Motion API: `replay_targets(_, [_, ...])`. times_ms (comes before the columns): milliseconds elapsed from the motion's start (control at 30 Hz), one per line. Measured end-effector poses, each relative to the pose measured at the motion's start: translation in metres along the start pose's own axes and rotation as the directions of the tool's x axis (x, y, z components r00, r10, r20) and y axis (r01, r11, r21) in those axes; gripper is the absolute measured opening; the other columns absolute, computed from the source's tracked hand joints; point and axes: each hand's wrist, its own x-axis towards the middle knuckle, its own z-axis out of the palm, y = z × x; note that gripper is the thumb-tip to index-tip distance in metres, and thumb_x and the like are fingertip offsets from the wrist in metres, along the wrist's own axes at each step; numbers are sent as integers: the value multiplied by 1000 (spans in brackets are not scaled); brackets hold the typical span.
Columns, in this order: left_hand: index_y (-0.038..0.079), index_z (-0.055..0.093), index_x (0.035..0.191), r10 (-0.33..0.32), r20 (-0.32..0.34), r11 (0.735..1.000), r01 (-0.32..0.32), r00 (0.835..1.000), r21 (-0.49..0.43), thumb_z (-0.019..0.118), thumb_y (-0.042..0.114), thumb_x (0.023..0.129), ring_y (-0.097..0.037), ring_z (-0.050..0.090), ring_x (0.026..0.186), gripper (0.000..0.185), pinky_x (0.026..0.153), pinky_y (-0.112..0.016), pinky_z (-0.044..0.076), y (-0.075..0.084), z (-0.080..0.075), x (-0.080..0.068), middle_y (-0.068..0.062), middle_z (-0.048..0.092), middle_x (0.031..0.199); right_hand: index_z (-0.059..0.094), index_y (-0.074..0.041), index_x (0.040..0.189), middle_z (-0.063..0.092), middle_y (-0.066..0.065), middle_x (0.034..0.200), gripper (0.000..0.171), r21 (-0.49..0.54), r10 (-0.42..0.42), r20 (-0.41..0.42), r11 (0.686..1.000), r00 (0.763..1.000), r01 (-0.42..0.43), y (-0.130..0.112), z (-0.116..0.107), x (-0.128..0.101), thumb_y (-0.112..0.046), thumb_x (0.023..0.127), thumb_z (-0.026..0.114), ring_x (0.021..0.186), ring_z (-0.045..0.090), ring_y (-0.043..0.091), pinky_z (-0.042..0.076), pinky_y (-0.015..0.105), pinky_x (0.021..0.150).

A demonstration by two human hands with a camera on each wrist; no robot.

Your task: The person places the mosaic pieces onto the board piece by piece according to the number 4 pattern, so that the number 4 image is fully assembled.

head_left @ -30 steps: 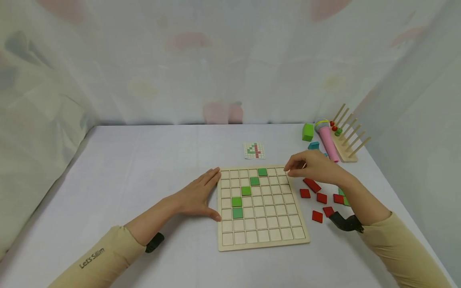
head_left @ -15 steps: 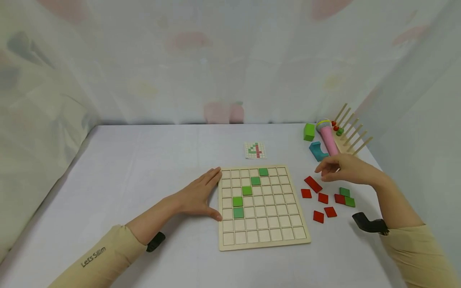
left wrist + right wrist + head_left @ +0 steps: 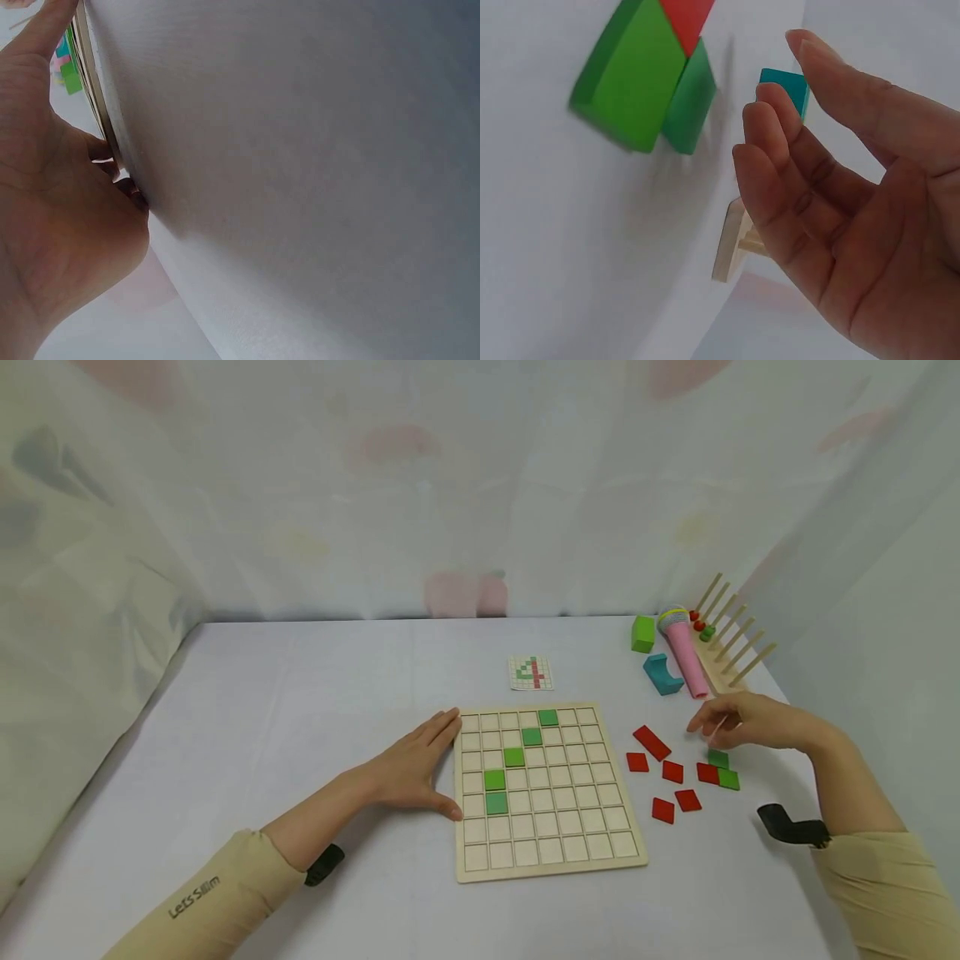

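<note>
My left hand rests against the left edge of a wooden grid board, fingers straight and thumb spread along the side. Several green tiles lie in the board's cells, in a diagonal with one more below its lower end. Off to the right, my right hand hovers with loosely bent fingers and nothing between them. Just below it are a dark green tile and a lighter green tile, which touches a red tile. In the right wrist view, the lighter green tile is close to the fingers.
Several red tiles lie right of the board. A pattern card sits behind it. At the back right are a green block, a teal arch block, a pink toy microphone and a pegged wooden stand.
My right hand has moved rightward from the board's upper right corner, past the red tiles, to above the loose green tiles. My left hand stays at the board's edge.
</note>
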Motion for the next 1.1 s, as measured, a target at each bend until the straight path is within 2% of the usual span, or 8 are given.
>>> replay_targets(100, [6, 7, 160, 0, -1, 1000, 0, 1000, 1, 75, 74, 66, -35, 4, 157, 134, 126, -52, 19, 0, 0, 0, -11, 0, 169, 67, -8, 115, 64, 9, 107, 27, 22, 13, 42, 1000, 999, -14, 3, 1, -1, -9, 88, 67, 95, 59, 13, 55, 22, 75])
replay_targets(267, [5, 7, 159, 5, -6, 1000, -5, 1000, 6, 75, 74, 66, -35, 4, 157, 134, 127, -51, 19, 0, 1, 0, -11, 0, 169, 66, -8, 117, 60, 11, 109, 35, 45, 77, 120, 996, 990, -83, 6, 0, -3, -5, 83, 68, 98, 56, 18, 56, 24, 75])
replay_targets(500, [4, 8, 159, 7, -8, 1000, -7, 1000, 4, 75, 73, 67, -35, 4, 157, 133, 127, -51, 19, 0, 0, -1, -12, 0, 169, 62, -9, 119, 54, 12, 110, 47, 67, 128, 202, 987, 971, -144, 13, 4, -5, -4, 74, 78, 101, 48, 22, 55, 26, 72])
replay_targets(667, [5, 8, 159, 6, -4, 1000, -6, 1000, 3, 75, 72, 67, -35, 4, 157, 133, 126, -52, 19, 1, -1, -1, -12, 0, 169, 57, -15, 116, 48, 11, 111, 55, -8, 160, 186, 987, 969, -161, 12, 11, -6, -11, 69, 85, 103, 45, 25, 54, 27, 70])
replay_targets(900, [5, 8, 159, 4, -5, 1000, -4, 1000, -1, 76, 72, 67, -35, 4, 157, 133, 126, -52, 19, 2, -3, -2, -12, 0, 169, 55, -20, 107, 48, 6, 102, 54, -141, 118, 126, 985, 985, -100, 10, 17, 0, -15, 65, 89, 92, 45, 18, 47, 21, 66])
replay_targets(1100, [4, 8, 159, 8, -5, 1000, -8, 1000, -2, 76, 72, 67, -36, 4, 157, 133, 126, -52, 19, 3, -2, -2, -13, 1, 169, 58, -19, 102, 51, 2, 99, 41, -163, 64, 84, 985, 994, -49, 8, 18, 5, -20, 72, 86, 93, 47, 16, 47, 20, 68])
